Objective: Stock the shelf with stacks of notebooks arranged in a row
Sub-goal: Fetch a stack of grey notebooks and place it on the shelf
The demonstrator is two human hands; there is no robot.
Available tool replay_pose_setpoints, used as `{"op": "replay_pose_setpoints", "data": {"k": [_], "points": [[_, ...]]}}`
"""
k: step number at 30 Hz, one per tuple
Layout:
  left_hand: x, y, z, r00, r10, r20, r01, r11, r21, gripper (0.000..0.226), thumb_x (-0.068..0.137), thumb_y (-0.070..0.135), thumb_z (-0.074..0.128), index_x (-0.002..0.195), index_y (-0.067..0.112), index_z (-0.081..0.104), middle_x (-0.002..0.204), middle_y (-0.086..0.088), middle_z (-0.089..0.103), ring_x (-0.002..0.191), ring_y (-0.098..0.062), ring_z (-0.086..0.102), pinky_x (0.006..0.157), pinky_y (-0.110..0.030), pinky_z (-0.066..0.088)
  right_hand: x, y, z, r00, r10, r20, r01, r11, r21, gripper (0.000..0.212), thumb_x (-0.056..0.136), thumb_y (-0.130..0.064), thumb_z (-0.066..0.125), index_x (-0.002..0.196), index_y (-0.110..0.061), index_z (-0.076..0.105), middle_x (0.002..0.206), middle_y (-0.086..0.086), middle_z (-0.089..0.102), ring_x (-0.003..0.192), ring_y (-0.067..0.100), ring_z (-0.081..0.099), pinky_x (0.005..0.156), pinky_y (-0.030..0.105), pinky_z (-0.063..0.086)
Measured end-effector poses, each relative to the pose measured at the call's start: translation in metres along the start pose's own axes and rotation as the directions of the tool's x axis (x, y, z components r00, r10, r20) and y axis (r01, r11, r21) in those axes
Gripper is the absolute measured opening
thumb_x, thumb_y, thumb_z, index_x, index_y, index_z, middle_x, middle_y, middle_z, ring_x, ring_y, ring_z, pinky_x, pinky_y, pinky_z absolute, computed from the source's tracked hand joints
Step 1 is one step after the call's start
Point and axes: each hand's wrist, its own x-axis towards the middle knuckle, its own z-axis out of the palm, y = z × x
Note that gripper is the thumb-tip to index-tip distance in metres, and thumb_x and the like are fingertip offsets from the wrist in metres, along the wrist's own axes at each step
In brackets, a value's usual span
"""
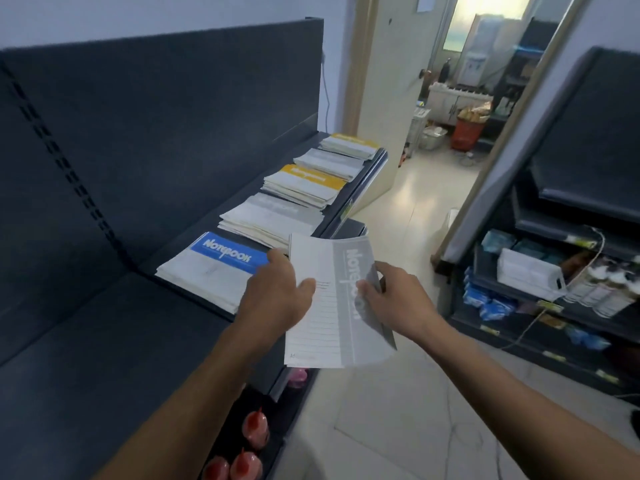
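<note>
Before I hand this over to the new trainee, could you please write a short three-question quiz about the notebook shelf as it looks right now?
1. How many notebook stacks lie in a row on the shelf?
2. True or false: the grey notebook already lies on a stack.
3. The nearest stack has a top cover with a band of which colour: A yellow, B blue, C red?

Key:
1. Five.
2. False: the left hand and the right hand both hold it above the shelf edge.
3. B.
</note>
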Motion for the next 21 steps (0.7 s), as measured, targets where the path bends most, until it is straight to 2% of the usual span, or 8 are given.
{"op": "replay_pose_setpoints", "data": {"k": [4,9,13,17,21], "points": [[0.051,0.025,0.014,0.999,0.038,0.023,-0.038,0.999,-0.005,0.037,0.095,0.037,0.062,0.109,0.015,0.036,0.105,-0.003,0.062,0.084,-0.020,0.056,0.066,-0.033,0.043,0.049,0.017,-0.014,0.998,0.033,-0.050,-0.030,0.998,0.059,0.021,0.099,-0.031,0.052,0.112,-0.019,0.062,0.103,0.003,0.071,0.089,0.024,0.065,0.076,0.037,0.055],[0.109,0.061,0.039,0.994,0.085,0.066,-0.086,0.996,0.010,0.042,0.092,0.038,0.064,0.111,0.012,0.037,0.105,-0.007,0.064,0.089,-0.026,0.062,0.071,-0.038,0.051,0.097,0.050,-0.028,0.991,0.101,-0.091,-0.087,0.986,0.140,0.024,0.099,-0.031,0.054,0.120,-0.024,0.061,0.112,-0.001,0.071,0.091,0.020,0.065,0.072,0.033,0.049],[0.154,0.094,0.065,0.991,0.100,0.084,-0.103,0.994,0.031,0.045,0.091,0.040,0.064,0.112,0.010,0.038,0.108,-0.008,0.063,0.092,-0.027,0.062,0.074,-0.038,0.050,0.141,0.082,-0.045,0.984,0.143,-0.105,-0.126,0.981,0.146,0.021,0.097,-0.033,0.053,0.115,-0.024,0.061,0.106,0.001,0.073,0.091,0.024,0.067,0.079,0.038,0.055],[0.199,0.132,0.095,0.991,0.089,0.099,-0.092,0.996,0.018,0.045,0.090,0.041,0.064,0.111,0.011,0.038,0.110,-0.008,0.065,0.097,-0.029,0.063,0.080,-0.040,0.053,0.190,0.116,-0.069,0.985,0.141,-0.101,-0.126,0.982,0.141,0.018,0.099,-0.031,0.054,0.112,-0.022,0.059,0.101,0.002,0.072,0.086,0.023,0.065,0.074,0.036,0.053],[0.242,0.173,0.120,0.994,0.057,0.094,-0.059,0.998,0.015,0.045,0.090,0.041,0.064,0.113,0.014,0.037,0.113,-0.007,0.064,0.095,-0.026,0.063,0.073,-0.036,0.050,0.239,0.148,-0.100,0.989,0.133,-0.066,-0.121,0.980,0.156,0.018,0.099,-0.032,0.054,0.114,-0.024,0.059,0.097,-0.002,0.069,0.084,0.021,0.065,0.073,0.035,0.053]]}}
